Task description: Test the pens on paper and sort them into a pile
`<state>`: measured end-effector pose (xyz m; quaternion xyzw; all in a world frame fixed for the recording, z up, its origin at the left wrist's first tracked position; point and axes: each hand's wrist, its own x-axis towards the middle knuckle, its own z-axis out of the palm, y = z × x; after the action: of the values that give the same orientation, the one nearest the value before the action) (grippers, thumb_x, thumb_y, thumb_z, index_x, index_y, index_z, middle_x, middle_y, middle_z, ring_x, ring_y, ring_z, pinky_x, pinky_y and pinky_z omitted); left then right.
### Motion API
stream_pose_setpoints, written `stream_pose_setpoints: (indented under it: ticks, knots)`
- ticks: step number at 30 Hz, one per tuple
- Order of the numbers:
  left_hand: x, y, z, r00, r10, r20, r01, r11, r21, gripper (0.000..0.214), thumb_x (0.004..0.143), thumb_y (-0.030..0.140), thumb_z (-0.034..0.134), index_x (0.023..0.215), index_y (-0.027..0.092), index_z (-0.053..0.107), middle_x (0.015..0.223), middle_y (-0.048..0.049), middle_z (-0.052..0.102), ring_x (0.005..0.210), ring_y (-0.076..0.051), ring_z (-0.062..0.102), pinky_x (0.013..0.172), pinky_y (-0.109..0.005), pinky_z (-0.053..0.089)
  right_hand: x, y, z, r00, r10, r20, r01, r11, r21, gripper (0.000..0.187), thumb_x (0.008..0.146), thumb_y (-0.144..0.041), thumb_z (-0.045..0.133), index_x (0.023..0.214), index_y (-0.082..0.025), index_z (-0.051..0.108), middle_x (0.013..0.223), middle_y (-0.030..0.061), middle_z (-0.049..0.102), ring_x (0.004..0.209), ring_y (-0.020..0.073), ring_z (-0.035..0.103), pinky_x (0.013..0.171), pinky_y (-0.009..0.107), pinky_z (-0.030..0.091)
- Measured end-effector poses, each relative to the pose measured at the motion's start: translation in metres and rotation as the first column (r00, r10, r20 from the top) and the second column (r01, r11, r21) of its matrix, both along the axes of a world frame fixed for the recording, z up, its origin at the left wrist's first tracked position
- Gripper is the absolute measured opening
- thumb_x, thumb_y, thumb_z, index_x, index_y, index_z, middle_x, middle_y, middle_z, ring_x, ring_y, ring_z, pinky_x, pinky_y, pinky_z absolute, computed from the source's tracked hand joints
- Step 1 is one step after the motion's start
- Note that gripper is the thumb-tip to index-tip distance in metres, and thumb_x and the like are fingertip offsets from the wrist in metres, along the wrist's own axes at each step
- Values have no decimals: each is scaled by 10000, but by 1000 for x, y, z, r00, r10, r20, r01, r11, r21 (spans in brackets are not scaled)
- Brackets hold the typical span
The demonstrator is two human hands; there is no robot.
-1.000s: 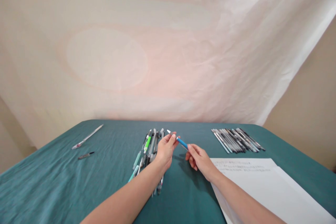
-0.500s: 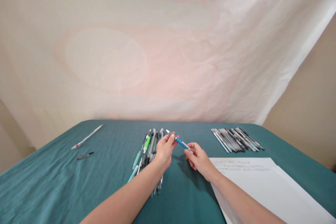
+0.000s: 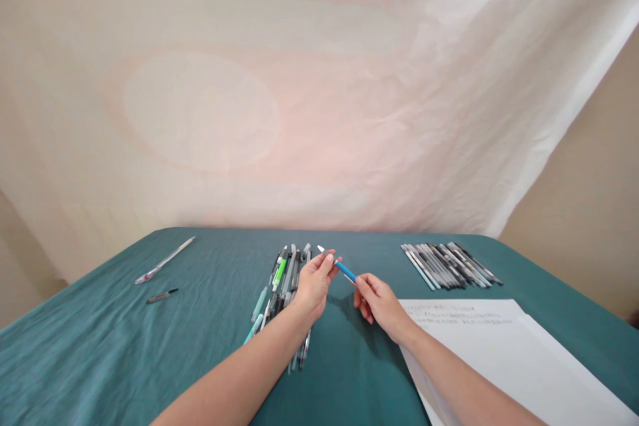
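Observation:
A blue pen (image 3: pixel 345 271) with a white tip slants between my two hands above the table. The thumb and fingers of my left hand (image 3: pixel 314 285) pinch it near the white end. My right hand (image 3: pixel 375 298) grips its lower right end, with the thumb on top and the other fingers curled. Under and beside my left hand lies a pile of pens (image 3: pixel 287 279), grey, black and teal, partly hidden by my forearm. A bright green pen (image 3: pixel 279 275) stands out among them.
At the right lies a row of pens (image 3: pixel 444 267) side by side. Nearer me are white paper sheets (image 3: pixel 504 353) with handwritten lines. On the left rest a long clear wrapper-like strip (image 3: pixel 167 259) and a short dark pen (image 3: pixel 162 296). A green cloth (image 3: pixel 200 339) covers the table.
My right hand has shifted its grip slightly on the blue pen, its thumb now further over the lower end. The left hand stays almost still.

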<state>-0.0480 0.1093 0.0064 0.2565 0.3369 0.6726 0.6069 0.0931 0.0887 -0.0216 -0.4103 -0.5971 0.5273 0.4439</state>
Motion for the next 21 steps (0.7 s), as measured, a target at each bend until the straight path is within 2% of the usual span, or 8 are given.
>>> stream_pose_setpoints:
  ticks: [3, 9, 12, 16, 19, 21]
  knots:
    - [-1, 1, -1, 1000, -9, -2, 9, 1000, 9, 99, 758, 78, 574, 832, 106, 633, 756, -46, 625, 748, -108, 600, 808, -261, 463, 0, 0, 1, 1000, 16, -6, -16, 1000, -21, 362, 813, -529, 390, 804, -178, 476, 555, -34, 546, 345, 55, 420, 295, 150, 302]
    - [-2, 3, -3, 999, 38, -22, -38, 999, -11, 95, 749, 111, 594, 833, 111, 638, 780, -35, 615, 724, -88, 588, 725, -202, 458, -1, 1, -1, 1000, -19, -22, 19, 1000, -5, 349, 744, -479, 540, 938, -206, 440, 578, -69, 532, 345, 46, 412, 286, 136, 289]
    - [-2, 2, -4, 999, 27, -32, -28, 1000, -11, 109, 736, 126, 612, 840, 107, 641, 757, -33, 616, 703, -84, 582, 713, -199, 451, 0, 1, 0, 1000, -22, -20, 22, 1000, 3, 334, 776, -514, 469, 856, -190, 470, 563, -57, 536, 339, 46, 414, 287, 142, 291]
    - [-2, 1, -3, 999, -14, -30, 15, 1000, 7, 129, 725, 134, 625, 850, 105, 642, 760, -43, 629, 716, -96, 586, 716, -205, 446, 1, 1, 1, 1000, -16, -17, 15, 999, -48, 415, 786, -568, 400, 773, -166, 503, 502, -43, 528, 302, 51, 401, 275, 153, 281]
    - [-2, 0, -1, 999, -40, -19, 40, 999, -1, 130, 731, 131, 618, 858, 107, 638, 761, -49, 634, 711, -98, 589, 689, -196, 445, 1, 2, 0, 999, -9, -44, 6, 996, -84, 437, 792, -575, 382, 790, -158, 511, 481, -38, 524, 298, 59, 404, 273, 157, 283]
    - [-2, 1, 0, 999, -31, -12, 31, 999, -22, 124, 740, 124, 608, 860, 109, 634, 753, -50, 633, 698, -94, 589, 665, -186, 443, 0, 1, -1, 998, -19, -61, 15, 998, -65, 406, 781, -556, 427, 855, -164, 505, 525, -35, 543, 323, 61, 421, 282, 157, 297]
